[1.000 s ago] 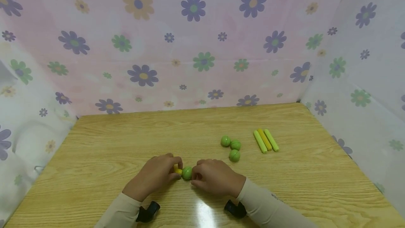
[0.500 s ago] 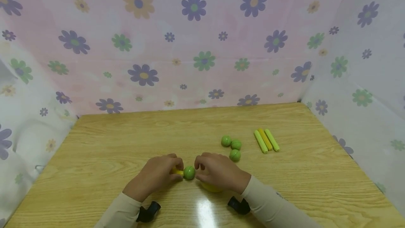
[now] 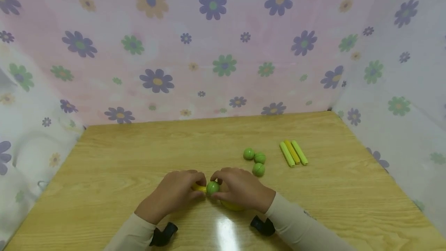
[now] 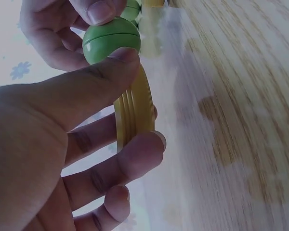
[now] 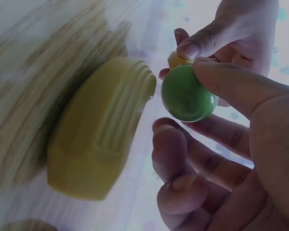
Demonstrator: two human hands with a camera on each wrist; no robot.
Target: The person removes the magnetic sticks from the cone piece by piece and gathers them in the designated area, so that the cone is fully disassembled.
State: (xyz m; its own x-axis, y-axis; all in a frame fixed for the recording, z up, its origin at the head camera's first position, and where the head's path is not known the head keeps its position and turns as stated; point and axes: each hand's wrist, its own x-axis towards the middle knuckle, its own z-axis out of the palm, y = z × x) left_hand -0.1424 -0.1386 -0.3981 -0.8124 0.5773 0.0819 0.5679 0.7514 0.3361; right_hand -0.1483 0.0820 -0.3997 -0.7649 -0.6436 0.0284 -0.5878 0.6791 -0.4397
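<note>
Near the table's front, my left hand (image 3: 174, 191) grips a yellow curved piece with ribbed grooves (image 4: 135, 108), thumb above and fingers curled below. At its end sits a glossy green ball with a seam line (image 3: 213, 188). My right hand (image 3: 242, 189) pinches that ball from the other side between thumb and fingers. Under the right palm, a second yellow curved, ribbed piece (image 5: 98, 134) lies on the table, mostly covered in the head view. Where ball and held piece meet is partly hidden by fingers.
Behind the right hand, three green balls (image 3: 259, 169) lie grouped on the wooden table (image 3: 156, 142). Farther right, three sticks (image 3: 292, 153), two lime and one yellow, lie side by side. Flower-patterned cloth (image 3: 223, 42) rises at the back and sides.
The right hand drew back from the green ball, uncovering part of the second yellow piece, then took hold of the ball again. The left hand and ball have shifted slightly right.
</note>
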